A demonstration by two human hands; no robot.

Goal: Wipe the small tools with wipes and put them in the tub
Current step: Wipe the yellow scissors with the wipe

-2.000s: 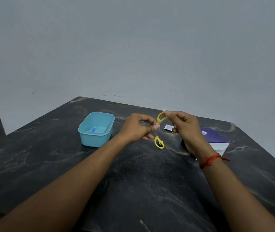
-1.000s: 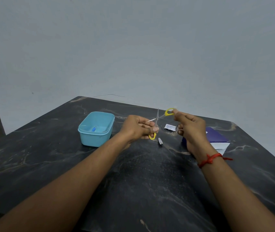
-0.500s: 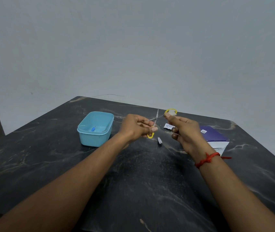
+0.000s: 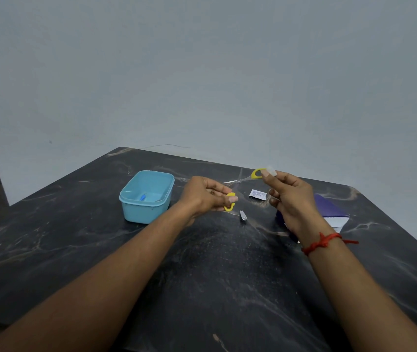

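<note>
Above the dark table (image 4: 227, 275), the left hand (image 4: 205, 196) pinched one yellow loop of the spread scissors (image 4: 255, 174); the right hand (image 4: 291, 196) pinched the other through a wipe (image 4: 271, 171), right of the blue tub (image 4: 138, 212).

tub (image 4: 149, 208): left on the table (image 4: 75, 237), small tool (image 4: 143, 196) inside
scissors (image 4: 239, 180): right of tub, between left hand (image 4: 205, 196) and right hand (image 4: 291, 199)
nail clipper (image 4: 243, 215): on table, beneath scissors
sachet (image 4: 258, 194): behind nail clipper
box (image 4: 329, 208): far right

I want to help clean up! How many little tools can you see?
3: scissors between the left hand and right hand, a nail clipper on the table, a blue one in the tub; more may hide there.
</note>
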